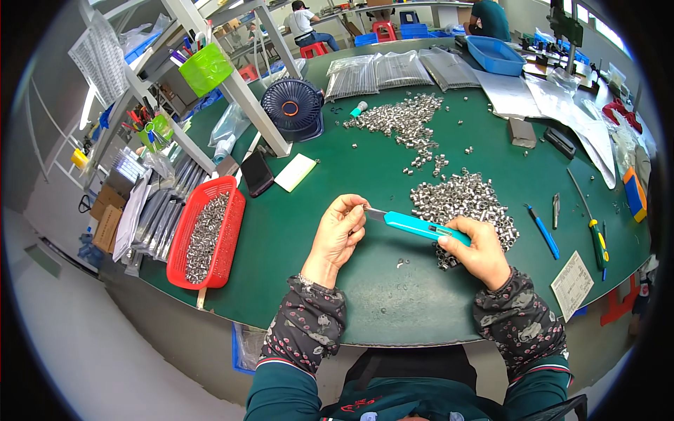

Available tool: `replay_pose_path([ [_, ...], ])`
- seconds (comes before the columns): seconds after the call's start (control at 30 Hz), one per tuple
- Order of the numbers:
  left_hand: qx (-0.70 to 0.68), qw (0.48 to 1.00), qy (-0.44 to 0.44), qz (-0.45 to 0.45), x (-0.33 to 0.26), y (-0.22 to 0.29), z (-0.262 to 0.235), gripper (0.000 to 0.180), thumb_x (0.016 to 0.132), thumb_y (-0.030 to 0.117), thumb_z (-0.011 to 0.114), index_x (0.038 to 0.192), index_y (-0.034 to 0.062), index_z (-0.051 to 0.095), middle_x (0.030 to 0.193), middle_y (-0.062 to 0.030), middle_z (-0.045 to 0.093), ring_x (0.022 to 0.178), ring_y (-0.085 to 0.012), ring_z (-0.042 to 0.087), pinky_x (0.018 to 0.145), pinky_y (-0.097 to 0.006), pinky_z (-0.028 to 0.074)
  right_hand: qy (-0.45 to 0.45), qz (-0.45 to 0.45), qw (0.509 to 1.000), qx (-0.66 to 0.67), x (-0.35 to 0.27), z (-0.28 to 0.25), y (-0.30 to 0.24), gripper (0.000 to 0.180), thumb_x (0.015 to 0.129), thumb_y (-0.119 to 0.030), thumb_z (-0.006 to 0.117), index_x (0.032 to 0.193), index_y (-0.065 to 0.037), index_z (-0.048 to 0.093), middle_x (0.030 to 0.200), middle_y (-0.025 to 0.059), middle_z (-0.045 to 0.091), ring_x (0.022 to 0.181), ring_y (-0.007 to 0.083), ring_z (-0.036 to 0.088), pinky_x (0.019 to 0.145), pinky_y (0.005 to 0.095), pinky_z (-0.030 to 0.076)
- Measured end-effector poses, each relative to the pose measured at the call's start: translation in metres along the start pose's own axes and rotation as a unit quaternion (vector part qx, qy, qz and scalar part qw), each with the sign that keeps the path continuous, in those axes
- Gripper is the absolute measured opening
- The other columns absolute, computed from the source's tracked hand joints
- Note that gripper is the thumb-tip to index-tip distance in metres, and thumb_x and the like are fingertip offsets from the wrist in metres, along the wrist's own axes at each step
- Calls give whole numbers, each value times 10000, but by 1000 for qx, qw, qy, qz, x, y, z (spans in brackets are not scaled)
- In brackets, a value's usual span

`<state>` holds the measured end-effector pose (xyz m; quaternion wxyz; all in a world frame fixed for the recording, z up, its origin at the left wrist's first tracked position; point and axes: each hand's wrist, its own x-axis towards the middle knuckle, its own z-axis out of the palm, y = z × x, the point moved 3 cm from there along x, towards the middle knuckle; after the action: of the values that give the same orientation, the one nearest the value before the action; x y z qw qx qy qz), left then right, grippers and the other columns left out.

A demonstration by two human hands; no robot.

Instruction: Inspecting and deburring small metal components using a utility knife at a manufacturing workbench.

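Across the green tabletop (379, 305), a heap of metal rings (456, 200) lies beyond the right hand (479, 251), its fingers closed around a turquoise cutter (415, 226); the left hand (337, 235) pinches a tiny, indistinct piece (366, 206) at the blade's tip.

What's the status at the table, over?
Right hand gripping cutter. Left hand pinched at blade tip; anything held there unclear. Metal rings heaped close by right hand.

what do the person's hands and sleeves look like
The left hand and right hand are bare, without gloves. Black sleeve covers with pink and pale flowers gather at the wrists; behind them show dark green sleeves edged in red and white.
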<state>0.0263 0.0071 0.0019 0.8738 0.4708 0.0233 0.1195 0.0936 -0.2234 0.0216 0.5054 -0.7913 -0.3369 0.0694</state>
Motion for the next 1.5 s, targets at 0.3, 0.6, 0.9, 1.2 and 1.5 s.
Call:
replay_pose_path([
  [0.3, 62, 998, 0, 13, 0, -1, -3, 116, 822, 78, 585, 920, 22, 555, 753, -1, 496, 497, -18, 339, 371, -136, 247, 7, -26, 999, -30, 2, -2, 2, 244, 726, -263, 646, 797, -33, 613, 639, 93, 584, 569, 225, 585, 513, 314, 434],
  [0.6, -15, 999, 36, -15, -1, 0, -2, 105, 862, 116, 532, 932, 39, 529, 756, -15, 502, 498, -27, 352, 366, -138, 249, 136, -184, 937, -264, -6, -1, -18, 239, 672, -175, 688, 848, -63, 572, 698, 79, 536, 579, 251, 557, 492, 339, 424],
  [0.9, 9, 999, 33, -16, -2, 1, -2, 147, 879, 119, 502, 973, 16, 545, 779, -23, 513, 499, -26, 347, 364, -140, 251, 141, -144, 969, -142, -4, -2, -12, 231, 686, -195, 680, 847, -47, 601, 721, 97, 589, 613, 261, 584, 528, 320, 446],
  [1.2, -8, 999, 42, -7, -1, 1, 1, 143, 883, 153, 502, 936, 30, 551, 760, -34, 526, 478, -26, 340, 358, -137, 246, 44, -33, 998, -27, -2, -1, -5, 260, 715, -255, 661, 848, -36, 616, 667, 112, 595, 582, 227, 587, 536, 319, 445],
  [1.5, -50, 998, -4, -35, -2, -4, -4, 121, 876, 170, 515, 888, 51, 535, 738, -17, 507, 472, -39, 328, 349, -145, 224, 3, -25, 1000, 6, -3, 3, -3, 273, 725, -266, 660, 861, -33, 620, 662, 103, 609, 586, 208, 601, 540, 301, 451],
])
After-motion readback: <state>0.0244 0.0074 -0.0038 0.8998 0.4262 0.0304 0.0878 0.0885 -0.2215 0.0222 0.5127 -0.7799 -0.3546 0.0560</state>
